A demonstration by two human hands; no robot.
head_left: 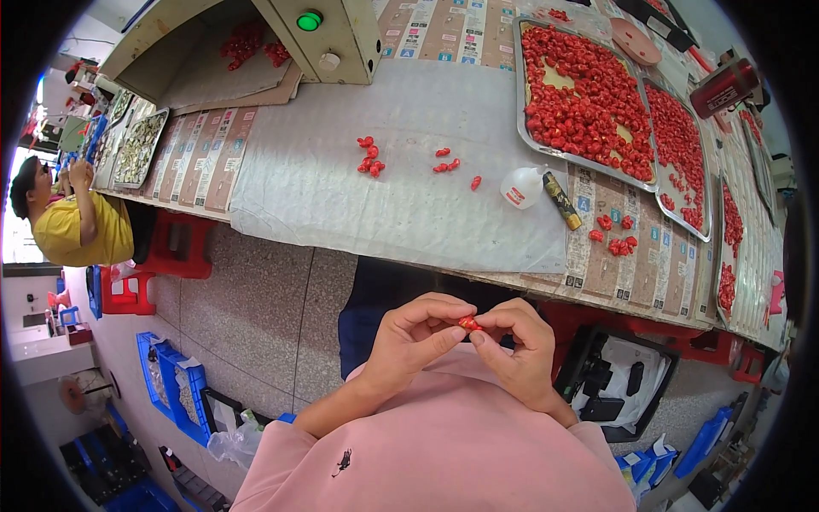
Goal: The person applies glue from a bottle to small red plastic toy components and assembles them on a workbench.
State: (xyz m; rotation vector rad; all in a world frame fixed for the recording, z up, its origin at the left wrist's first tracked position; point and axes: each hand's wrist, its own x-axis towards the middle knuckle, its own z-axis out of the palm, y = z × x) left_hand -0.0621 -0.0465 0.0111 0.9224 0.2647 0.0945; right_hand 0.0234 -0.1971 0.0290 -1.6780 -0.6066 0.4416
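Note:
My left hand [424, 334] and my right hand [517, 348] meet in front of my chest, just below the table edge. Between their thumbs and fingertips they pinch a small glossy red lobed piece [469, 323]; its exact kind is unclear. On the pale sheet [341, 213] ahead lie similar loose red pieces [371, 159], with another few [446, 160] farther right. A white squeeze bottle [522, 188] and a black-and-gold tube [561, 201] stand and lie by the sheet's right side. Several more red pieces [623, 247] are on the patterned table covering beside them.
Metal trays [519, 85] full of red pieces line the right side. A metal box with a green light [310, 20] stands at the back left, red pieces inside. A person in yellow [85, 226] sits far left near red stools [177, 247]. A black crate [661, 375] is at lower right.

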